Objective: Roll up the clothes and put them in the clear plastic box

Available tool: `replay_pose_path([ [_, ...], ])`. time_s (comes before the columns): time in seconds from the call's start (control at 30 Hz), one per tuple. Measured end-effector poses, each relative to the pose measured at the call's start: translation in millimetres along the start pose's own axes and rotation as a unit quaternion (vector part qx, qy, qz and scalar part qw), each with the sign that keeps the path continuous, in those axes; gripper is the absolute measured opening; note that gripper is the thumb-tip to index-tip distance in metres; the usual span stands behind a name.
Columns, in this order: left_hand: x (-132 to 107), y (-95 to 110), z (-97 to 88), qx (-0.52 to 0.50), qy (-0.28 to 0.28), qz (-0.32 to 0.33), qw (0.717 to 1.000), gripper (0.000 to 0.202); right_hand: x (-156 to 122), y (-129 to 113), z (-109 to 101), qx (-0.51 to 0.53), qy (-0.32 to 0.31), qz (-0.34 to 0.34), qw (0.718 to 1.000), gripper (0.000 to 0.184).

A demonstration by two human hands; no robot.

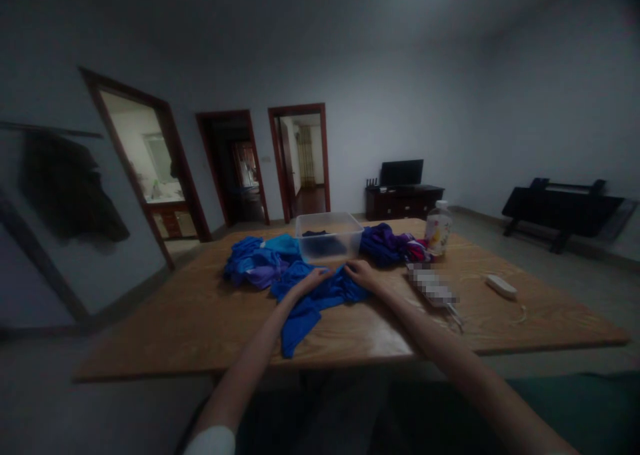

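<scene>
A bright blue garment (300, 318) lies crumpled on the wooden table in front of me, one part trailing toward the near edge. My left hand (315, 279) is closed on its upper part, the fingers pinching the cloth. To the right, my right hand (361, 275) grips the same garment, its fingers bent into the fabric. Just beyond both hands stands a clear plastic box (330, 247) with some dark cloth inside. A heap of blue and lilac clothes (255, 261) lies left of the box, and purple clothes (383, 243) lie to its right.
On the table's (165, 338) right side are a bottle with a white cap (439, 231), a blurred-out power strip (433, 287) and a small white device (501, 286) with a cord. Farther off are doorways, a cabinet (405, 201) with a screen, and a folded black table (563, 208).
</scene>
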State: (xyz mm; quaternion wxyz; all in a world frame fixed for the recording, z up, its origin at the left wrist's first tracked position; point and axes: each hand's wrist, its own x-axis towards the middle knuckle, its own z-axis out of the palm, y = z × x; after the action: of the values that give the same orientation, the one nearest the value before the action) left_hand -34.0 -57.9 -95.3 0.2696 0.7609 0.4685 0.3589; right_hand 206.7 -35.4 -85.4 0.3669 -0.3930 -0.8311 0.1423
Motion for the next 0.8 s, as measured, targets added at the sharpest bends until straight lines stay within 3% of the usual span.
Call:
replay_pose_path([
  [0.07, 0, 0, 7.8, 0.032, -0.037, 0.012, 0.999, 0.059, 1, -2, -1, -0.003, 0.000, -0.003, 1.000, 0.034],
  [0.23, -6, 4, 17.3, 0.207, 0.010, 0.051, 0.977, 0.048, -1, -11, -7, -0.014, -0.007, 0.008, 1.000, 0.047],
  [0.37, -10, 9, 19.6, 0.260, 0.010, 0.065, 0.963, 0.046, -3, -14, -9, -0.018, -0.003, 0.020, 1.000, 0.055],
  [0.6, -10, 19, 24.8, 0.342, -0.002, 0.053, 0.938, 0.042, -1, -10, -5, -0.029, 0.000, 0.022, 0.999, 0.052],
  [0.8, 6, 25, 28.2, 0.378, -0.046, 0.052, 0.923, 0.040, -1, 0, 3, -0.024, 0.000, -0.012, 1.000, 0.044],
])
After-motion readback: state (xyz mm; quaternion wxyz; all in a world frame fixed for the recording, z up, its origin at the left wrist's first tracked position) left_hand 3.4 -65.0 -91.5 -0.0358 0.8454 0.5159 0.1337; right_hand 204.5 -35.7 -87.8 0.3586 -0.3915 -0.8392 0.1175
